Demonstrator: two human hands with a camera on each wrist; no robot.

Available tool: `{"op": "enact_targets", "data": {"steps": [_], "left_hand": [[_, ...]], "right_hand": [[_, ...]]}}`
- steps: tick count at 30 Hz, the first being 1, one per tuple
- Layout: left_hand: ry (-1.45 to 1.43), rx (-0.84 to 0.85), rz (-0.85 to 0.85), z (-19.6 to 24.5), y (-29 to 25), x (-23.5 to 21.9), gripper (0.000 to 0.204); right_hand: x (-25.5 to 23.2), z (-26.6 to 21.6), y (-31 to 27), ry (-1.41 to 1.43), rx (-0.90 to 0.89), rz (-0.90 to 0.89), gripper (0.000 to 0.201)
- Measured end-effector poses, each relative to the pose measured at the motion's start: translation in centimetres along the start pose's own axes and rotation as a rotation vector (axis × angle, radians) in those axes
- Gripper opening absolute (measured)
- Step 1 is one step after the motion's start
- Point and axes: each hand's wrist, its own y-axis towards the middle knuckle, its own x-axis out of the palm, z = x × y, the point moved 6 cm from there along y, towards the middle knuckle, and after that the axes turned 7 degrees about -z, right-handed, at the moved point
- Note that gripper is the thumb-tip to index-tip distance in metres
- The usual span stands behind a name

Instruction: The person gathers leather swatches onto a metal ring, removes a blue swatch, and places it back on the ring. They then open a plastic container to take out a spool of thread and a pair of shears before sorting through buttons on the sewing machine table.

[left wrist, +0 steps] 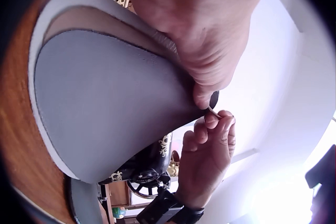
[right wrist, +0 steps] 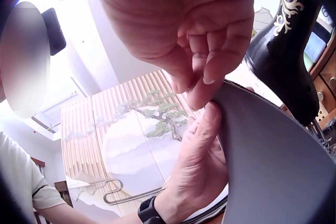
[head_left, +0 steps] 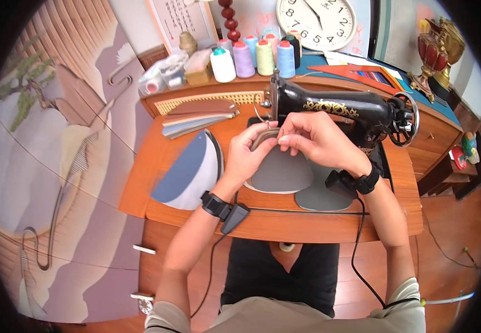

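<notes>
The two hands meet close together in front of a black sewing machine (head_left: 329,102), both on a layered grey panel (head_left: 282,173). The left hand (head_left: 250,152) grips the panel near its narrow upper end, thumb on the grey face; the right hand (head_left: 319,140) pinches at that same end with thumb and fingertips, the exact bit between them too small to make out. The left wrist view shows brown and pale layers behind the grey one. The panel is held over the wooden tabletop (head_left: 285,226); whether its lower edge touches the wood, I cannot tell. Just beside it, toward the right, a darker grey piece (head_left: 323,198) lies flat. To the left sit a blue and white half-round piece (head_left: 187,169) and a fanned stack of pieces (head_left: 201,117). Thread spools (head_left: 264,57) stand behind, below a round clock (head_left: 317,22).
</notes>
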Motion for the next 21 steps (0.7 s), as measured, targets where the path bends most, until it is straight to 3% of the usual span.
{"op": "enact_targets", "data": {"steps": [7, 10, 15, 18, 20, 21], "left_hand": [[0.004, 0.002, 0.052, 0.0, 0.4, 0.2, 0.027], [-0.197, -0.091, 0.090, -0.2, 0.4, 0.3, 0.022], [-0.270, -0.062, 0.185, -2.7, 0.2, -1.1, 0.021], [-0.255, -0.049, 0.160, -3.8, 0.6, -1.3, 0.021], [-0.231, -0.053, 0.156, -4.1, 0.5, -1.0, 0.022], [-0.243, -0.042, 0.158, -4.1, 0.5, -1.0, 0.022]], "right_hand": [[0.3, 0.9, 0.4, 0.020, 0.016, 0.045, 0.008], [0.4, 2.5, -0.2, 0.306, 0.135, 0.096, 0.016], [-0.8, 3.3, -3.9, 0.272, 0.300, 0.125, 0.020], [-1.3, 7.0, -6.6, 0.166, 0.371, 0.067, 0.022], [-1.1, 8.3, -8.2, -0.308, 0.327, 0.006, 0.027], [-0.9, 9.2, -8.9, -0.418, 0.460, -0.071, 0.031]]}}
